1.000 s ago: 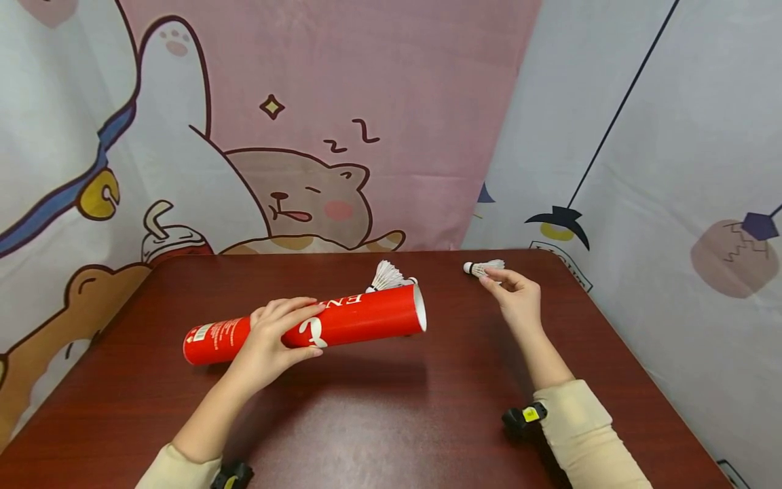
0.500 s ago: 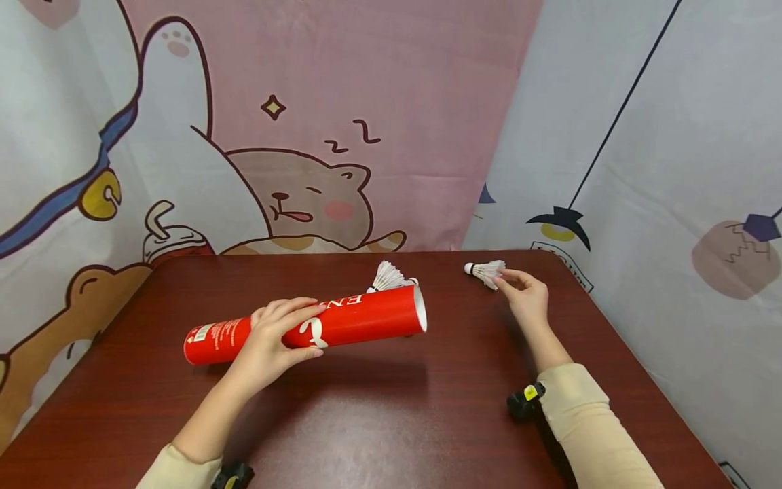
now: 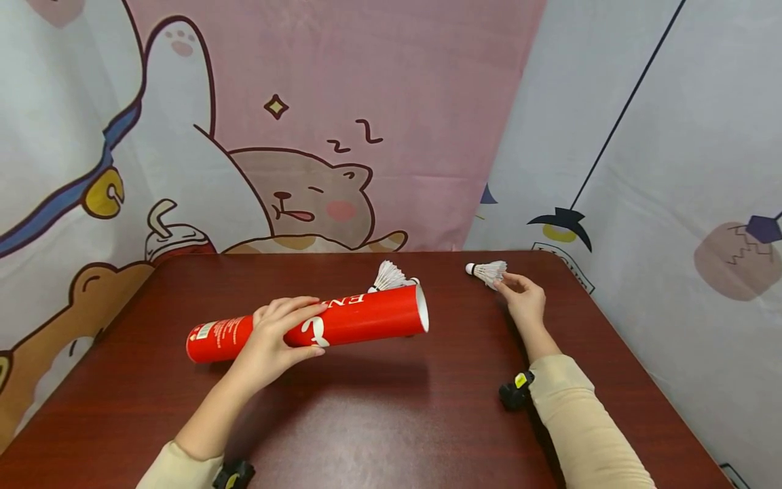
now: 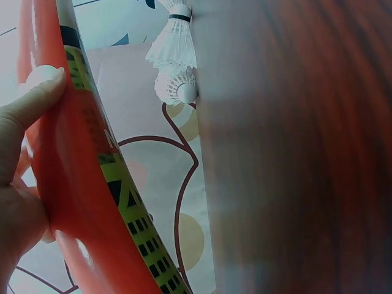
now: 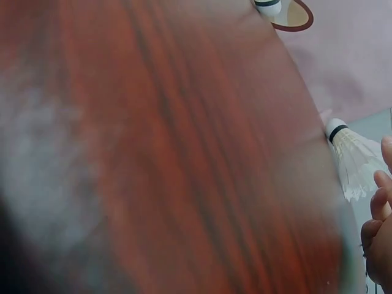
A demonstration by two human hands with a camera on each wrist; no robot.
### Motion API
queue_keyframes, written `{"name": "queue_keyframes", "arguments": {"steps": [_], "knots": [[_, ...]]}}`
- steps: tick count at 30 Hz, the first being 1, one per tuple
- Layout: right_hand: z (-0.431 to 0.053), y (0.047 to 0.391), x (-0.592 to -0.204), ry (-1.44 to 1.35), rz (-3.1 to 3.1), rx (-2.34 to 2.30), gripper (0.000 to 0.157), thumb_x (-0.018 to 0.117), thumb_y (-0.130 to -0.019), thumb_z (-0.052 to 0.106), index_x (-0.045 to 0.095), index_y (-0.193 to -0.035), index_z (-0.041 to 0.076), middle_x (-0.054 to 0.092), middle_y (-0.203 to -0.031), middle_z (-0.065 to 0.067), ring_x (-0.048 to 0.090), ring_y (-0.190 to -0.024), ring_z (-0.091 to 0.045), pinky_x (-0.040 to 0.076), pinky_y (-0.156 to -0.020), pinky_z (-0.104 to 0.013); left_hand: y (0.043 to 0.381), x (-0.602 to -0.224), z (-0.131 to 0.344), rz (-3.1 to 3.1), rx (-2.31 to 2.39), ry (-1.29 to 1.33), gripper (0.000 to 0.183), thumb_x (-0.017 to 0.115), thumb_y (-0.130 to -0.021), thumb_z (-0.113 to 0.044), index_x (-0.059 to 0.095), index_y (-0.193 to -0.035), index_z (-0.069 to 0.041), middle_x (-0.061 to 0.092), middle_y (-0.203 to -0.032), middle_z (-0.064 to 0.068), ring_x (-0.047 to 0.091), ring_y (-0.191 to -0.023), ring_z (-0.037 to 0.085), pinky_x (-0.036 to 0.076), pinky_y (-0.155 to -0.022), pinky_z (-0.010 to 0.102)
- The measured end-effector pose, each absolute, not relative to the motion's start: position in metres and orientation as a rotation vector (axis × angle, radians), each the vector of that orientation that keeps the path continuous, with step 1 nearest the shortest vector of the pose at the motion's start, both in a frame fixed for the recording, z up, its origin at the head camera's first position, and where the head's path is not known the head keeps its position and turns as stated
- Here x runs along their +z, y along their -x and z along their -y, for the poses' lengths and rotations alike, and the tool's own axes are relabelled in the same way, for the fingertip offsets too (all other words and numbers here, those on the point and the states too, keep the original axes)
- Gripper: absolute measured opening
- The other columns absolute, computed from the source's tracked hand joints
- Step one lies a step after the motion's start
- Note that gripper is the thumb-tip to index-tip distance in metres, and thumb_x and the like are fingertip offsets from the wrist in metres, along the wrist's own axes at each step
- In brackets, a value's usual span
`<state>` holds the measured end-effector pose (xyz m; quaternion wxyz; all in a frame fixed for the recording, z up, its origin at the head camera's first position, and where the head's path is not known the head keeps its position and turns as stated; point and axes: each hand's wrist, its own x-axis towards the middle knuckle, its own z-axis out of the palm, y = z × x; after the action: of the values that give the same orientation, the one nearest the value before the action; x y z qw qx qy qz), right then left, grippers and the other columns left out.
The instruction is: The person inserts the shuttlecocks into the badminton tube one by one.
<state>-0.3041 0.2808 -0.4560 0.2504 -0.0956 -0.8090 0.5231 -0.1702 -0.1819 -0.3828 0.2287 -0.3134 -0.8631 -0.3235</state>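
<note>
While the left hand (image 3: 275,334) clasps a glossy red tube (image 3: 369,316), wood-grained surface (image 3: 373,428) separates its open end from the right hand (image 3: 525,305), at a feathered shuttlecock (image 3: 487,272) toward the far right corner, its pinch unclear. The left wrist view adds two more shuttlecocks (image 4: 171,48) by the far edge; the right wrist view, a rounded, black-banded cork (image 5: 331,125).

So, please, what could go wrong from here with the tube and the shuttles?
The right hand has its fingertips at the feathers of one shuttle, so these may bend. The tube, tilted with its open end raised, might slip from the left hand. It could also knock the other shuttles behind it.
</note>
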Motion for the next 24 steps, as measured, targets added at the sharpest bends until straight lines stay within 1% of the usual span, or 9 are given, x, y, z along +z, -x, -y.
{"name": "queue_keyframes", "arguments": {"steps": [7, 14, 17, 21, 24], "knots": [[-0.279, 0.311, -0.462, 0.255, 2.202, 1.441, 0.030, 0.077, -0.083, 0.016, 0.071, -0.109, 0.001, 0.070, -0.099, -0.016, 0.054, -0.075, 0.003, 0.042, -0.061, -0.012, 0.171, -0.383, 0.181, 2.384, -0.891, 0.859, 0.072, 0.090, -0.063, -0.020, 0.062, -0.129, -0.022, 0.056, -0.129, 0.000, 0.045, -0.116, 0.020, 0.024, -0.089, 0.050], [-0.274, 0.318, -0.464, 0.292, 2.209, 1.447, 0.031, 0.077, -0.082, 0.015, 0.071, -0.109, 0.001, 0.069, -0.100, -0.016, 0.055, -0.077, 0.003, 0.042, -0.065, -0.012, 0.171, -0.382, 0.181, 2.381, -0.892, 0.853, 0.071, 0.091, -0.063, -0.020, 0.062, -0.129, -0.023, 0.056, -0.129, 0.000, 0.045, -0.116, 0.020, 0.024, -0.090, 0.050], [-0.271, 0.319, -0.464, 0.311, 2.226, 1.422, 0.028, 0.077, -0.083, 0.015, 0.071, -0.106, 0.001, 0.069, -0.100, -0.017, 0.056, -0.079, -0.002, 0.042, -0.066, -0.014, 0.172, -0.383, 0.181, 2.379, -0.892, 0.857, 0.071, 0.091, -0.063, -0.020, 0.062, -0.128, -0.023, 0.056, -0.128, 0.002, 0.045, -0.116, 0.020, 0.024, -0.090, 0.050], [-0.266, 0.321, -0.463, 0.353, 2.254, 1.390, 0.027, 0.076, -0.084, 0.019, 0.072, -0.104, 0.002, 0.069, -0.100, -0.015, 0.055, -0.083, -0.011, 0.040, -0.065, -0.018, 0.172, -0.383, 0.182, 2.377, -0.895, 0.860, 0.072, 0.091, -0.062, -0.019, 0.062, -0.129, -0.022, 0.057, -0.128, 0.004, 0.045, -0.115, 0.020, 0.024, -0.089, 0.050], [-0.263, 0.320, -0.462, 0.379, 2.239, 1.384, 0.026, 0.076, -0.084, 0.020, 0.073, -0.103, 0.003, 0.069, -0.100, -0.014, 0.056, -0.084, -0.015, 0.040, -0.065, -0.020, 0.171, -0.383, 0.182, 2.380, -0.895, 0.858, 0.072, 0.091, -0.063, -0.020, 0.062, -0.129, -0.023, 0.056, -0.129, 0.003, 0.045, -0.116, 0.019, 0.024, -0.089, 0.049]]}}
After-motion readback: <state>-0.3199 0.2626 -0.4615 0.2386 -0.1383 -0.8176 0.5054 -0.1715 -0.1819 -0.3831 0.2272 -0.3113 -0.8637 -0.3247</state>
